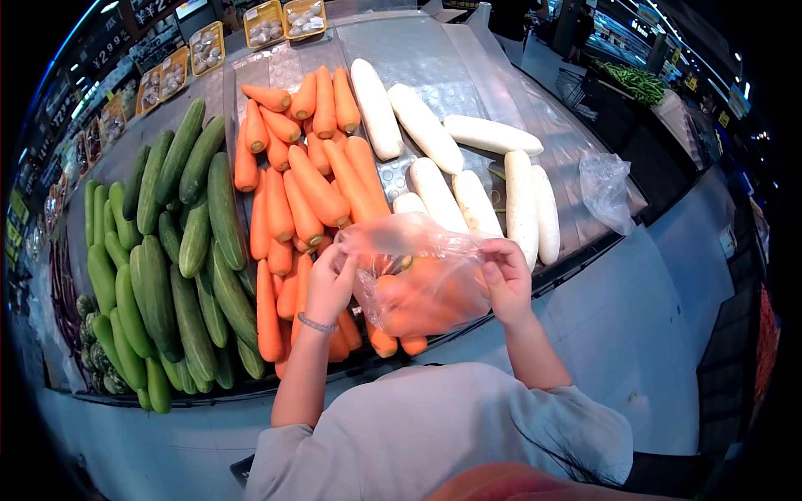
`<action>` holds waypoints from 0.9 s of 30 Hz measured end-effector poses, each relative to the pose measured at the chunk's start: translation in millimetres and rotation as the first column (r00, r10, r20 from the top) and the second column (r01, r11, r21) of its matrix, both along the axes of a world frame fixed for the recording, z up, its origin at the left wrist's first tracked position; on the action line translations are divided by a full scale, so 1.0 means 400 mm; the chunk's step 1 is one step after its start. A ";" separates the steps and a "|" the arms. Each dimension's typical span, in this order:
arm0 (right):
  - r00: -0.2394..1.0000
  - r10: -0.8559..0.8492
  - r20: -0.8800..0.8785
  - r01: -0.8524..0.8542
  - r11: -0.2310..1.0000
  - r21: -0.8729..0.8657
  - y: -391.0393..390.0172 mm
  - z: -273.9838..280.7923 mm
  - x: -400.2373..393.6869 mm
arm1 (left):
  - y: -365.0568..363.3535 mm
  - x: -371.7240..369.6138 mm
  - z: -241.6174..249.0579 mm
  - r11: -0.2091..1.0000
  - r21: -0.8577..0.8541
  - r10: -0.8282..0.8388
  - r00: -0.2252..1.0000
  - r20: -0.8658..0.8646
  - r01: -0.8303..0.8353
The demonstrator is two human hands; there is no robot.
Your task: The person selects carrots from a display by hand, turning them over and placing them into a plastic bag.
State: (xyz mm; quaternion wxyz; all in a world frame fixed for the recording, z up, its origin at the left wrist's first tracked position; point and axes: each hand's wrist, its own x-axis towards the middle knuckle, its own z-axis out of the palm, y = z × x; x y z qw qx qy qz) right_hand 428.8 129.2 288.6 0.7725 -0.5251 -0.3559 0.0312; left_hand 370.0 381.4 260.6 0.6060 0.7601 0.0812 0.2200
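A clear plastic bag (422, 242) stretches between my two hands over the front edge of the produce stand. My left hand (332, 282) pinches its upper left rim, and a beaded bracelet circles that wrist. At the opposite side, my right hand (506, 280) grips the bag's edge between thumb and fingers. Orange carrots show through the lower part of the film; I cannot tell whether they lie inside the bag or behind it. Loose carrots (317, 188) are heaped just beyond my left hand. White radishes (522, 209) lie beyond my right hand.
Green cucumbers (196, 238) and paler green gourds (129, 326) fill the stand's left side. A crumpled plastic bag (606, 190) rests at its right edge. Yellow trays (266, 25) of round produce line the back. Green beans (631, 82) sit on a stand farther right.
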 end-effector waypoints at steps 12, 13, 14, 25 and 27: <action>0.834 0.113 0.540 0.360 0.630 -0.688 0.080 0.013 -0.008 | -0.218 -0.028 0.109 0.953 0.117 -0.281 0.960 -0.012 0.280; 0.896 0.097 0.433 0.264 0.668 -0.696 0.075 0.013 -0.013 | -0.230 -0.040 0.122 0.954 0.047 -0.292 0.955 -0.060 0.295; 0.944 0.089 0.318 0.166 0.703 -0.691 0.063 0.012 -0.018 | -0.237 -0.044 0.110 0.934 0.229 -0.294 0.954 0.055 0.274; 0.550 0.310 0.775 0.398 0.718 -0.570 -0.139 0.045 -0.128 | -0.380 -0.261 0.163 0.700 0.688 -0.573 0.724 0.383 0.190; 0.621 0.242 0.746 0.313 0.795 -0.519 -0.146 0.097 -0.184 | -0.380 -0.346 0.159 0.700 0.702 -0.545 0.733 0.407 0.130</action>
